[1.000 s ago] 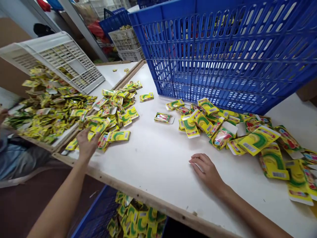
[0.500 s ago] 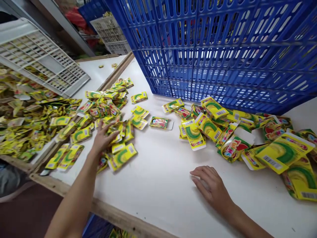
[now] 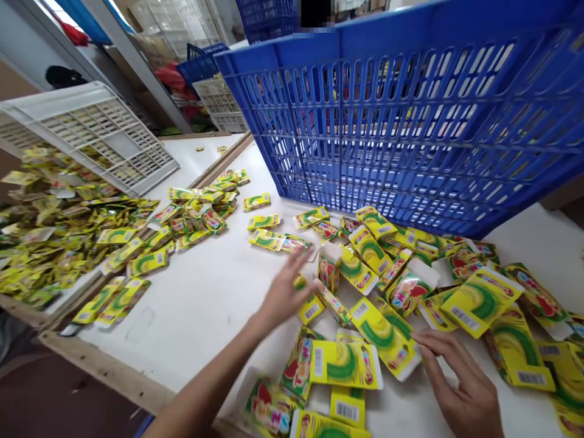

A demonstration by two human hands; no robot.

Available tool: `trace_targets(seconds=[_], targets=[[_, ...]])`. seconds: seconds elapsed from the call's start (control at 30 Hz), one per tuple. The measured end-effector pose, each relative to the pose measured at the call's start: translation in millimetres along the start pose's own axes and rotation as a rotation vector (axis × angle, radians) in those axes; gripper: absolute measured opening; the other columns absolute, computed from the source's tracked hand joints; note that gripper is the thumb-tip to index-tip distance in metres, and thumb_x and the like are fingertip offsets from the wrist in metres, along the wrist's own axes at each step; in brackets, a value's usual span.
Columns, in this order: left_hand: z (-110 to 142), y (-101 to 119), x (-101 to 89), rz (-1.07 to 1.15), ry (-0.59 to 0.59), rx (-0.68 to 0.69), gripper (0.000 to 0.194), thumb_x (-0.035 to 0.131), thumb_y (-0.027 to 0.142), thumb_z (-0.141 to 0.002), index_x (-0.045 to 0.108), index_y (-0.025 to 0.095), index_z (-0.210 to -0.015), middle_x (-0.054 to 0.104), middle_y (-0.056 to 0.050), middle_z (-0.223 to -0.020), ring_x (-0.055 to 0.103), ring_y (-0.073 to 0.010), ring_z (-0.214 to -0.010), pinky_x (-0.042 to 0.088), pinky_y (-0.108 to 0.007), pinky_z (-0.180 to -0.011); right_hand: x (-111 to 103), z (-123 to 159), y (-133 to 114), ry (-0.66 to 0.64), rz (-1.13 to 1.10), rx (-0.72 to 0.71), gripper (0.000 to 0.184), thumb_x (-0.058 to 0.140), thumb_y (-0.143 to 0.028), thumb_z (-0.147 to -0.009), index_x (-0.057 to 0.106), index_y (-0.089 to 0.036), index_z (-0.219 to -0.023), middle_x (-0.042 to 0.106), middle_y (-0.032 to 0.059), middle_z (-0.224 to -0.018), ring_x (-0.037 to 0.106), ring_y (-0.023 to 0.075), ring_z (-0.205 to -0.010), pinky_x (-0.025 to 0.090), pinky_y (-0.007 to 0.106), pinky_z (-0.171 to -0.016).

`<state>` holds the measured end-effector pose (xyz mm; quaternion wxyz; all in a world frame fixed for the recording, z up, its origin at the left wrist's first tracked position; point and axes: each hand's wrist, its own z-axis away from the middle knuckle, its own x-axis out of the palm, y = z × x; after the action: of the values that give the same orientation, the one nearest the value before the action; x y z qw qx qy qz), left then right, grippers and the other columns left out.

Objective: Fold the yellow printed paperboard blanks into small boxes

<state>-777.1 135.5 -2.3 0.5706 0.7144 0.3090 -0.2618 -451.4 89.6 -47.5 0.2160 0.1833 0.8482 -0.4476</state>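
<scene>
My left hand (image 3: 285,295) has its fingers spread over several small printed cartons in the middle of the white table, its fingertips beside a carton with a white open flap (image 3: 329,267). At the lower right, my right hand (image 3: 463,380) has thumb and forefinger pinched at the end of a yellow-and-green carton (image 3: 385,337); how firm the hold is does not show. Around both hands lie many similar cartons, some showing a barcode, others a red fruit picture, such as the yellow carton (image 3: 344,364) nearer to me. Several have white end flaps standing out.
A large blue plastic crate (image 3: 337,146) stands behind the cartons. To the left, a tilted white crate (image 3: 118,143) rests by a heap of yellow packs (image 3: 68,225). A wooden strip (image 3: 221,161) divides the tabletop, and a wooden edge (image 3: 104,371) borders the near side.
My left hand has swept to the right from the left pile, and cartons now lie in the middle and near front. My right hand has shifted right and closed at a carton's end.
</scene>
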Motion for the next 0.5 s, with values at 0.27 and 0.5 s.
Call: trace_targets(seconds=[0.27, 0.5], targets=[[-109, -128, -59.5, -0.227, 0.279, -0.262, 0.052, 0.056, 0.051, -0.082, 0.064, 0.015, -0.117, 0.058, -0.016, -0.130, 0.047, -0.0351, -0.126, 0.030, -0.053, -0.109, 4, 13, 18, 0.051, -0.022, 0.078, 0.016, 0.055, -0.021, -0.088, 0.067, -0.024, -0.098, 0.069, 0.0074, -0.094, 0.068, 0.0218, -0.085, 0.056, 0.028, -0.064], [-58, -99, 9.3, -0.127, 0.130, -0.235, 0.055, 0.024, 0.047, -0.096, 0.060, 0.018, -0.125, 0.049, -0.012, -0.143, 0.039, -0.0277, -0.135, 0.025, -0.049, -0.114, 3, 4, 0, 0.067, -0.044, 0.150, 0.017, 0.052, -0.020, -0.090, 0.068, -0.024, -0.096, 0.065, 0.0080, -0.097, 0.063, 0.0231, -0.094, 0.053, 0.037, -0.079]])
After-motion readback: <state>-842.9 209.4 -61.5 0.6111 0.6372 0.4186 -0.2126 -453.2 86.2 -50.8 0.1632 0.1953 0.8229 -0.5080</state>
